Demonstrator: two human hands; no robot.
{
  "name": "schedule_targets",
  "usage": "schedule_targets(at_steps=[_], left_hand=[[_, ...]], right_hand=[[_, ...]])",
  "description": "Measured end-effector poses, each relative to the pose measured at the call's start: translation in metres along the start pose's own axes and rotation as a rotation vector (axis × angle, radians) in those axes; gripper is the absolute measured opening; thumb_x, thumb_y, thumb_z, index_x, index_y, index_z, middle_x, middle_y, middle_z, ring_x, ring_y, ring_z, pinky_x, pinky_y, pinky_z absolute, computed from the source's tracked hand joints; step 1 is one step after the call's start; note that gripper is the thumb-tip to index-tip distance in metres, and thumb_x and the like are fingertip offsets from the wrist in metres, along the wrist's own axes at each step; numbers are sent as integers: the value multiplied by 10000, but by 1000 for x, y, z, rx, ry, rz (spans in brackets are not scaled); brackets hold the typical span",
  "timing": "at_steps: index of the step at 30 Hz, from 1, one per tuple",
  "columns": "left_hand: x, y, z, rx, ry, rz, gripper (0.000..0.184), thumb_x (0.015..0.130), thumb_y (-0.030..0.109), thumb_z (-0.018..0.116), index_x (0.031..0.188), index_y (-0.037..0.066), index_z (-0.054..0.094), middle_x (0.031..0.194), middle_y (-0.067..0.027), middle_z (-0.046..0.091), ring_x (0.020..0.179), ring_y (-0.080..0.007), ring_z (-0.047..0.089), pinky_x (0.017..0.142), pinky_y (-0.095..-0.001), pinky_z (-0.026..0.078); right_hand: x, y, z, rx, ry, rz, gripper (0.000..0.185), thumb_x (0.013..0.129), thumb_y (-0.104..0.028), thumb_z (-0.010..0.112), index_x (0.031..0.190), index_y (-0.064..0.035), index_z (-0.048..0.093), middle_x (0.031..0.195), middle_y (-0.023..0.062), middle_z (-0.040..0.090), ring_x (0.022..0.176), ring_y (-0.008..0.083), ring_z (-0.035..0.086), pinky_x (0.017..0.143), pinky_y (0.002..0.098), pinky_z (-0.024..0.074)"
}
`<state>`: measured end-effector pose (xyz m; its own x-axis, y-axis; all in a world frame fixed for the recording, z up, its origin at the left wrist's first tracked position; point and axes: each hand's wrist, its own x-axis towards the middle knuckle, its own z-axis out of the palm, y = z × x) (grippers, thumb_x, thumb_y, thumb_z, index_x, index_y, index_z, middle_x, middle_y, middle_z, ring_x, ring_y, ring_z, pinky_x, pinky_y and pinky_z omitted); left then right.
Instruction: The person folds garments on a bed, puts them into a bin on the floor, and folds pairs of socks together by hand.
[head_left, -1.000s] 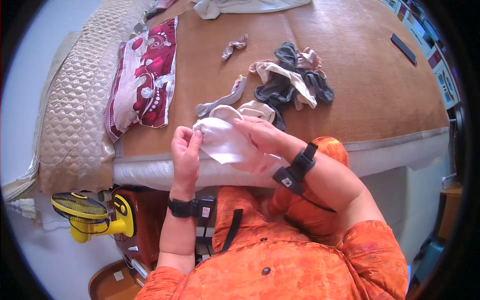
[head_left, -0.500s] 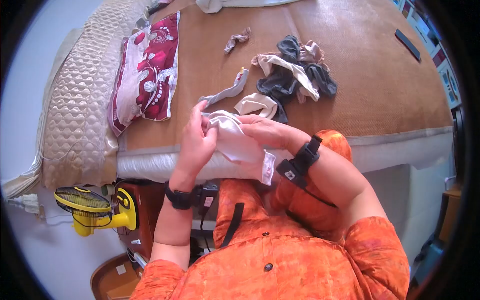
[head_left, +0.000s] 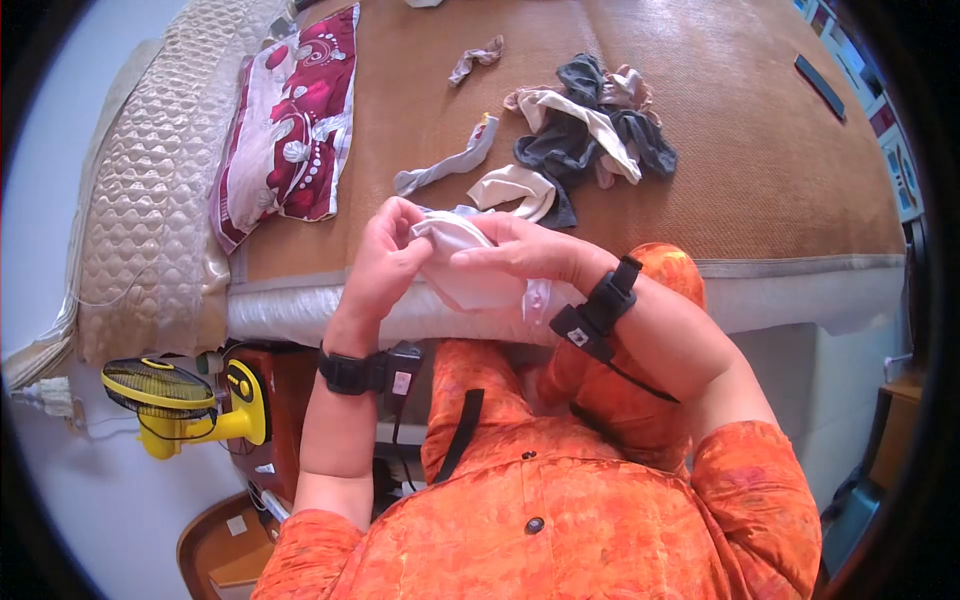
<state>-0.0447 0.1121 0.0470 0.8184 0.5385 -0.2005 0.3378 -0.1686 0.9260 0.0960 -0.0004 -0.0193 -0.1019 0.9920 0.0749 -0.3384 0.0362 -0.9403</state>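
Note:
A white sock (head_left: 465,285) is held between my two hands, over the near edge of the bed. My left hand (head_left: 385,260) pinches the sock's rim at its left side. My right hand (head_left: 522,248) grips it from the right, thumb lying across the fabric. The pink-marked end of the sock hangs below my right wrist. Just beyond my hands lie a grey sock (head_left: 450,168) and a cream sock (head_left: 517,188). Farther right is a heap of dark grey (head_left: 560,150) and cream socks.
A small patterned sock (head_left: 476,60) lies farther back on the brown mat (head_left: 740,180). A red and pink pillow (head_left: 290,130) is at the left, a black remote (head_left: 820,87) at the far right. A yellow fan (head_left: 200,405) stands beside the bed at lower left.
My right hand has turned, its thumb now across the sock, and the sock's lower part looks bunched higher. My left hand still holds the rim. The whole view has shifted slightly.

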Motion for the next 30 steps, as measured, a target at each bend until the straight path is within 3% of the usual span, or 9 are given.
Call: schedule_targets(at_steps=[7, 9, 11, 14, 15, 20, 23, 26, 30], left_hand=[[-7, 5, 30, -141, 111, 147, 285, 766, 1, 533, 1029, 38, 429, 797, -9, 507, 728, -65, 484, 646, -207, 415], [-11, 2, 36, -98, 439, 336, 249, 781, 28, 559, 1016, 35, 477, 823, -24, 532, 745, -72, 496, 657, -205, 416], [-19, -15, 42, -91, 362, 302, 197, 798, 43, 554, 989, 31, 507, 855, -22, 541, 758, -72, 498, 657, -202, 412], [-22, -29, 62, 92, 316, 183, 147, 807, 69, 557, 943, 19, 576, 888, -13, 552, 788, -80, 499, 655, -203, 405], [-15, -47, 64, 298, 330, 270, 256, 793, 84, 568, 1039, 18, 544, 930, -35, 543, 827, -113, 504, 679, -229, 412], [6, -58, 73, 435, 377, 437, 358, 768, 109, 590, 1102, 26, 494, 1000, -82, 510, 875, -178, 509, 726, -282, 418], [15, -56, 75, 243, 404, 396, 349, 737, 106, 610, 1063, 25, 515, 933, -82, 507, 833, -187, 497, 708, -289, 412], [14, -53, 71, 131, 194, 188, 254, 694, 142, 628, 895, 16, 538, 897, -123, 507, 833, -269, 482, 730, -342, 394], [-3, -34, 82, 364, 392, 491, 185, 674, 102, 646, 807, 5, 562, 875, -110, 475, 812, -276, 448, 737, -342, 375]], right_hand=[[1, -1, -6, 114, 78, -83, 307, 798, -209, 595, 1038, -26, 539, 922, 6, 577, 825, 77, 527, 737, 241, 433], [2, -5, -12, 267, 188, -118, 293, 796, -187, 586, 1040, -32, 536, 919, 10, 575, 819, 88, 535, 736, 249, 442], [2, -12, -20, 552, 356, -185, 281, 801, -153, 537, 1062, -51, 512, 946, 54, 570, 829, 149, 561, 750, 297, 467], [0, -17, -34, 848, 329, -198, 288, 810, -167, 509, 1077, -59, 495, 991, 94, 562, 874, 190, 563, 783, 333, 465], [0, -12, -40, 904, 360, -192, 297, 831, -203, 472, 1086, -52, 480, 1018, 116, 556, 919, 229, 554, 827, 379, 446], [-6, -12, -51, 959, 398, -145, 334, 861, -272, 426, 1077, -24, 482, 1039, 125, 556, 958, 266, 542, 874, 416, 408], [-7, -16, -49, 1015, 355, -116, 322, 864, -277, 420, 1065, -37, 498, 1022, 122, 567, 946, 270, 549, 867, 414, 413], [-8, -19, -47, 985, 432, -153, 337, 874, -298, 406, 1063, -44, 523, 1006, 108, 586, 936, 262, 557, 866, 411, 410], [-11, -22, -56, 917, 487, -251, 307, 875, -281, 413, 1049, -62, 538, 999, 95, 593, 917, 242, 569, 840, 391, 433]])
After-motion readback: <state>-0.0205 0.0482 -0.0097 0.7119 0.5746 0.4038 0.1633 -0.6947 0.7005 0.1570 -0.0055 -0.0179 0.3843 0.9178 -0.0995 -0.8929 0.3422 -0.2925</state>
